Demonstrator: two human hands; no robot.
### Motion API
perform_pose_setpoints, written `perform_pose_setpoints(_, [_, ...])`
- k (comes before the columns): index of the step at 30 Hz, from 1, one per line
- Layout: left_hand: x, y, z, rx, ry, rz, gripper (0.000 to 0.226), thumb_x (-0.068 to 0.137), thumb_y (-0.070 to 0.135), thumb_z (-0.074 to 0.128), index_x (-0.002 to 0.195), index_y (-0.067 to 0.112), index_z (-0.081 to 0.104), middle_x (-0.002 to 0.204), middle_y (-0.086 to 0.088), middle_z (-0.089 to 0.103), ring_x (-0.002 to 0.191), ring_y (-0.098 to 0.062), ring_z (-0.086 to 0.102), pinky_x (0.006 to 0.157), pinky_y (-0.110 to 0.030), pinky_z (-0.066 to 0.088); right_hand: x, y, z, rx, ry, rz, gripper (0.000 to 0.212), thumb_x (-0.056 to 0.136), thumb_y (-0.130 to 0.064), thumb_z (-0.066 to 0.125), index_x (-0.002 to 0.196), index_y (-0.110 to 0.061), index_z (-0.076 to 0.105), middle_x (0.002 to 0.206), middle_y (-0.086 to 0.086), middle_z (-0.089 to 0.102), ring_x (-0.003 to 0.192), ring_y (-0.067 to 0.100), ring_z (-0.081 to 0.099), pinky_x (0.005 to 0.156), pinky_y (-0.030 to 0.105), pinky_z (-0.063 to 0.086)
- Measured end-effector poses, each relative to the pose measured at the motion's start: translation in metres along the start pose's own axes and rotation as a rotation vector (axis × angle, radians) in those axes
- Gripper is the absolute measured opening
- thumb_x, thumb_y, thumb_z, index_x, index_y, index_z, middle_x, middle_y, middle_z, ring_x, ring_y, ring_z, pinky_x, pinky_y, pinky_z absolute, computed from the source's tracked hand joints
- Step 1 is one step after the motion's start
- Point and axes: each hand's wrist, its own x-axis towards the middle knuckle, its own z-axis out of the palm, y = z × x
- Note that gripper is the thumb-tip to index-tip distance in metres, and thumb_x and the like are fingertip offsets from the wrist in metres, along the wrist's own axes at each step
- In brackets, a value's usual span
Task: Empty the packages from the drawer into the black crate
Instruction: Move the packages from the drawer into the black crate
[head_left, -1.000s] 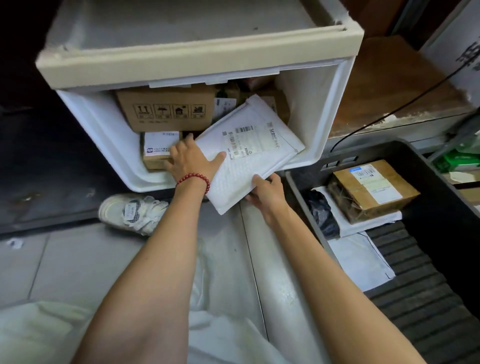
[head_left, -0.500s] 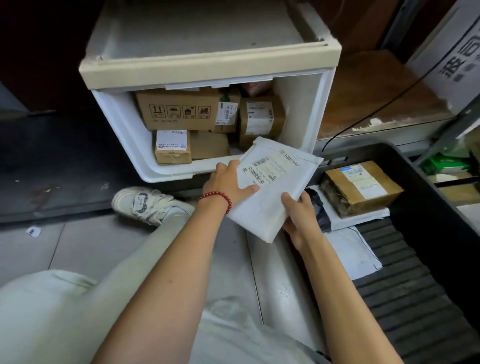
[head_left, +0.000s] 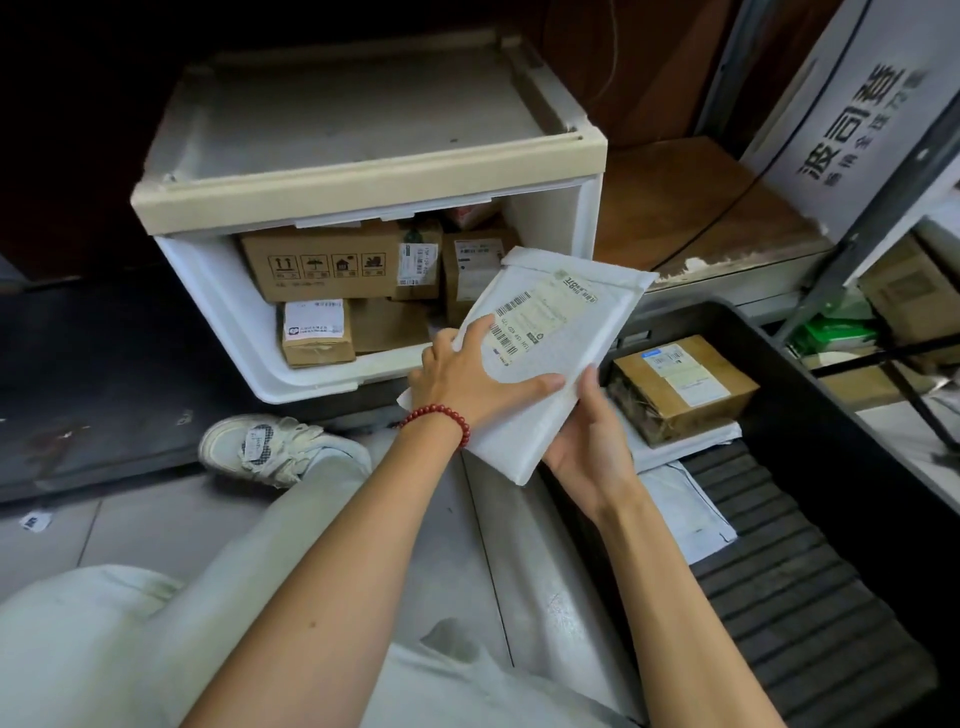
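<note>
Held in both hands, clear of the drawer's lip: white padded mailer (head_left: 558, 358), label up, long axis tilted from lower left to upper right.

Right hand (head_left: 587, 452) cupped beneath the lower right edge, thumb pressed along that edge, other fingers hidden under the mailer. Left hand (head_left: 467, 379), red bead bracelet (head_left: 439, 418) at the wrist, laid flat across the top face, fingers spread over the barcode label, thumb stretched toward the right thumb.

Just to the right and slightly below the mailer: black crate (head_left: 883, 467), ribbed floor mostly bare, taped brown box (head_left: 680, 387) resting on flat white mailers (head_left: 691, 514) at its far end. Mailer's upper right corner pointed toward the crate's far rim; right hand nearer the crate, so likely the one to carry the drop, a short sideways move.

Beyond the hands: white drawer (head_left: 218, 301) pulled open, with several cardboard parcels (head_left: 319, 262) left inside, task judged well short of finished.
</note>
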Motion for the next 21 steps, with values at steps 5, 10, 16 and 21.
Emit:
perform_pose_setpoints(5, [-0.006, 0.007, 0.003, -0.106, -0.087, -0.013, 0.115, 0.039, 0.095, 0.053, 0.139, 0.054, 0.017, 0.138, 0.004, 0.031, 0.130, -0.024, 0.035, 0.104, -0.050, 0.038, 0.004, 0.002, -0.006, 0.153, 0.018, 0.052, 0.059, 0.100, -0.051, 0.032, 0.147, -0.016, 0.040, 0.141, 0.012, 0.054, 0.132, 0.028, 0.050, 0.114, 0.049, 0.033])
perform_pose_setpoints(10, [-0.010, 0.013, 0.005, -0.199, -0.196, -0.027, 0.128, 0.031, 0.098, 0.054, 0.143, 0.054, 0.009, 0.139, 0.003, 0.032, 0.128, -0.025, 0.039, 0.103, -0.051, 0.040, 0.003, 0.006, 0.002, 0.078, -0.097, 0.036, 0.053, 0.099, -0.035, 0.047, 0.146, -0.013, 0.040, 0.143, 0.017, 0.050, 0.134, 0.033, 0.047, 0.112, 0.058, 0.032])
perform_pose_setpoints(16, [-0.015, 0.024, 0.006, -0.374, -0.327, 0.014, 0.125, 0.036, 0.092, 0.060, 0.145, 0.048, 0.017, 0.136, 0.008, 0.042, 0.119, -0.020, 0.048, 0.103, -0.047, 0.042, 0.001, 0.012, 0.019, 0.154, -0.097, 0.033, 0.093, 0.069, -0.058, 0.077, 0.144, -0.014, 0.044, 0.147, 0.020, 0.043, 0.136, 0.034, 0.042, 0.114, 0.054, 0.031])
perform_pose_setpoints(21, [-0.019, 0.030, 0.011, -0.438, -0.457, 0.083, 0.108, 0.046, 0.086, 0.061, 0.142, 0.048, 0.028, 0.134, 0.011, 0.048, 0.119, -0.015, 0.052, 0.106, -0.043, 0.040, 0.008, 0.009, 0.001, -0.074, 0.015, 0.050, 0.110, 0.004, -0.064, 0.088, 0.101, -0.019, 0.061, 0.096, -0.004, 0.068, 0.085, 0.008, 0.068, 0.076, 0.026, 0.055])
